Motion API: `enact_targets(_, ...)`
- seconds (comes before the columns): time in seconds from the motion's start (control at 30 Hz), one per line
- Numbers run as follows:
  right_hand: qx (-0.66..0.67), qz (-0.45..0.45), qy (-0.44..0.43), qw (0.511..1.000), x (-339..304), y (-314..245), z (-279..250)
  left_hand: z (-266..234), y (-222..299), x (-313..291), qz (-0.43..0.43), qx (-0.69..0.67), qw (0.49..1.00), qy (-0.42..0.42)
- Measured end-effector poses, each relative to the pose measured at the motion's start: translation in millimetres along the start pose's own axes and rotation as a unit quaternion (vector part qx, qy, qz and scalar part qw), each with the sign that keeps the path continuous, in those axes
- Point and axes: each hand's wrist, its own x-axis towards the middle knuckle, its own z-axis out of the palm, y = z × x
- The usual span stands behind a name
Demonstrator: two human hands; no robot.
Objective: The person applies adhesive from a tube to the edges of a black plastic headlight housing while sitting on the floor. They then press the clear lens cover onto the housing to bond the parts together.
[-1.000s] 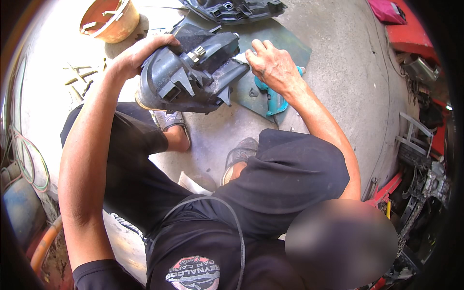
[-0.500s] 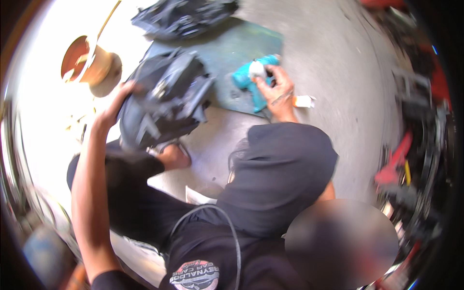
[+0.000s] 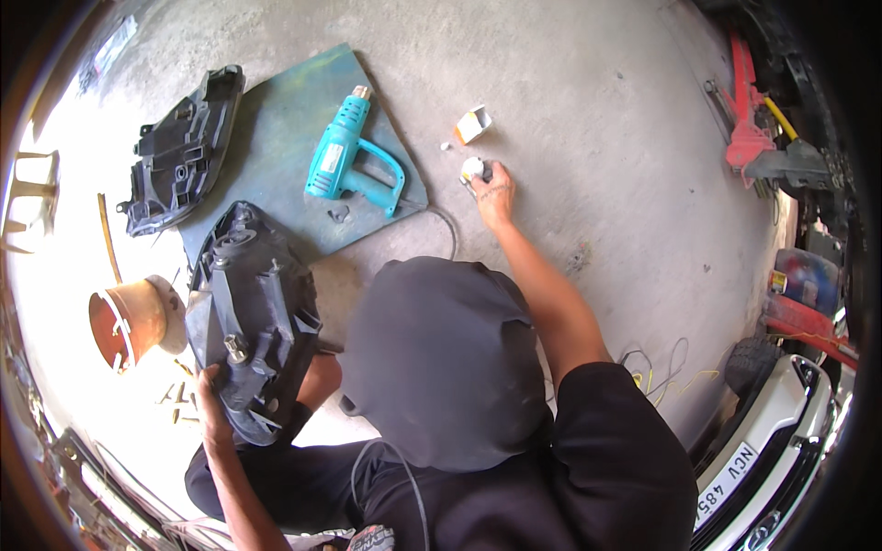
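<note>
My left hand (image 3: 213,404) grips the lower left edge of a black car headlight housing (image 3: 253,321), back side up, which is tilted over my left leg. A metal bulb fitting (image 3: 236,348) sticks up from the housing. Out to the right, close to the floor, my right hand (image 3: 496,191) pinches a small white-topped object (image 3: 473,169); its kind is not clear. Just beyond that hand lie an open white and orange carton (image 3: 473,124) and a tiny white piece (image 3: 446,146).
A teal heat gun (image 3: 342,163) lies on a grey-green board (image 3: 276,110), its cord trailing toward me. Another black headlight housing (image 3: 184,151) rests at the board's left. A rusty bucket (image 3: 138,317) stands at left. Red jack parts (image 3: 744,115) and a white car bumper (image 3: 767,441) line the right.
My right hand has moved right, from over the heat gun to beside the carton, still with the white-topped object. The left hand keeps the housing, now lower and more upright in view. The view has shifted.
</note>
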Motion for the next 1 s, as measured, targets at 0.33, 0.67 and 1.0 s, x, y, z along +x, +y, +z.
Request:
enact_targets(0.33,-0.061,-0.028,-0.013,0.998,33.1,33.3,19.8,51.7,59.8,-21.0,0.008,-0.048,0.998,-0.033)
enact_targets(0.67,-0.025,0.046,-0.270,0.961,-7.0,-10.0,-84.5,55.6,50.6,-30.8,0.013,-0.121,0.992,0.028)
enact_targets(1.0,-0.149,-0.190,-0.522,0.818,30.2,-371.1,-212.4,57.0,8.3,-54.0,0.020,-0.256,0.966,-0.020)
